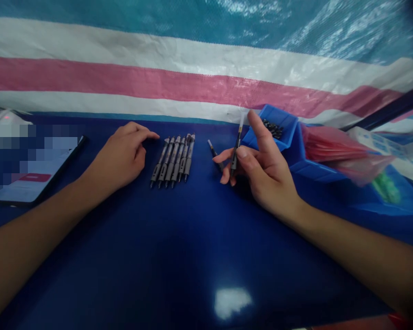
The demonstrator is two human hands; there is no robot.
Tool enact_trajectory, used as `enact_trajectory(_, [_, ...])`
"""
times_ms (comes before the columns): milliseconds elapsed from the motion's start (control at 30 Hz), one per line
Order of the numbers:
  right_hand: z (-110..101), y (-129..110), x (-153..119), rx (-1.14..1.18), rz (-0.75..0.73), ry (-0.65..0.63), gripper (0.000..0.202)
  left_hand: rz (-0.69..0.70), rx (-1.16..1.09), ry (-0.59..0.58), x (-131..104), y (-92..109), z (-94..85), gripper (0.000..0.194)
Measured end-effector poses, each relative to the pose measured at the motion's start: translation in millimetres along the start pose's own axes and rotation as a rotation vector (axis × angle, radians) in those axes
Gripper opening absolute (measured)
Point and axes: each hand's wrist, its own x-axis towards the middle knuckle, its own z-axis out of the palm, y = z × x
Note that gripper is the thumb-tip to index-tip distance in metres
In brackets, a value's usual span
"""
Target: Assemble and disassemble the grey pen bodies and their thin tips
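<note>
Several grey and clear pens (173,160) lie side by side in a slanted row on the dark blue table (151,247). My left hand (125,153) rests just left of the row, its index finger reaching toward the pens' upper ends and the other fingers curled; nothing shows in it. Between thumb and fingers, my right hand (261,165) holds a pen part with a refill (240,133) pointing up, index finger raised. Another thin pen piece (211,147) lies behind the fingertips of that hand, its lower end partly hidden.
A blue bin (285,120) with small black parts stands behind my right hand. Right of it, another bin holds red plastic bags (333,144), and a further one holds something green (385,187). A phone (37,169) lies at the left. A striped sheet (141,82) hangs behind.
</note>
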Motion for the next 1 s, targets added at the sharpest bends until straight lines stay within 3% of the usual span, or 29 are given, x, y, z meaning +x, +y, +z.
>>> enact_trajectory(167, [-2, 6, 0, -0.101, -0.067, 0.041, 0.077, 0.015, 0.011, 0.008, 0, -3, 2.3, 0.057])
enact_trajectory(567, [4, -1, 1, 0.029, -0.044, 0.063, 0.107, 0.001, 0.011, -0.022, 1, -2, 0.9, 0.054])
enact_trajectory(633, [4, -3, 1, 0.055, -0.051, 0.052, 0.104, 0.004, 0.004, -0.021, 1, -2, 0.5, 0.053])
enact_trajectory(767, [5, -5, 0, 0.066, -0.059, 0.068, 0.076, 0.005, 0.0, -0.026, 1, -2, 0.5, 0.053])
enact_trajectory(1000, [5, -5, 1, 0.053, -0.052, 0.049, 0.091, 0.017, 0.013, -0.039, 1, 1, -1.4, 0.055])
